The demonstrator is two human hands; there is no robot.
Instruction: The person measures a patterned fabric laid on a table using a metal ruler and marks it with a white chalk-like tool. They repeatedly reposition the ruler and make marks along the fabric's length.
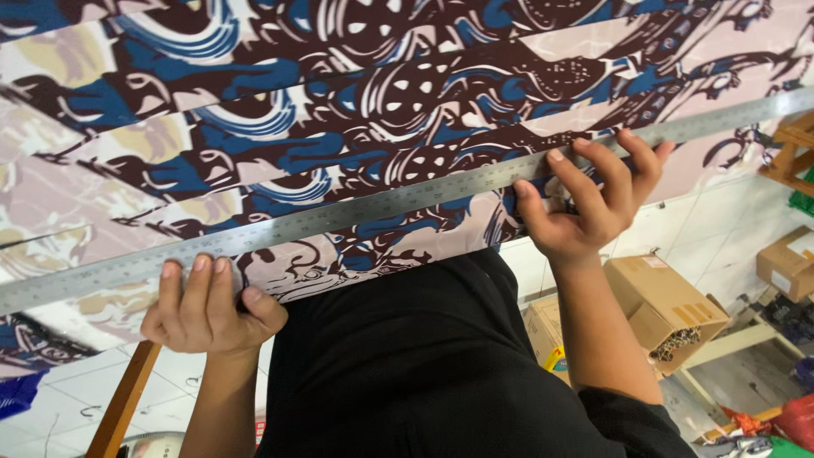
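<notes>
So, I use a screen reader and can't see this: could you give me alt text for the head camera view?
A person's left hand and right hand press a long metal ruler across patterned fabric in blue, brown and cream at a table's near edge. Cardboard boxes sit on the tiled floor at right.

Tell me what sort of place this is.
Probably a tailoring or fabric workshop. Both hands, left and right, press a long steel ruler onto patterned cloth at a table edge; cardboard boxes sit on the tiled floor.
</notes>
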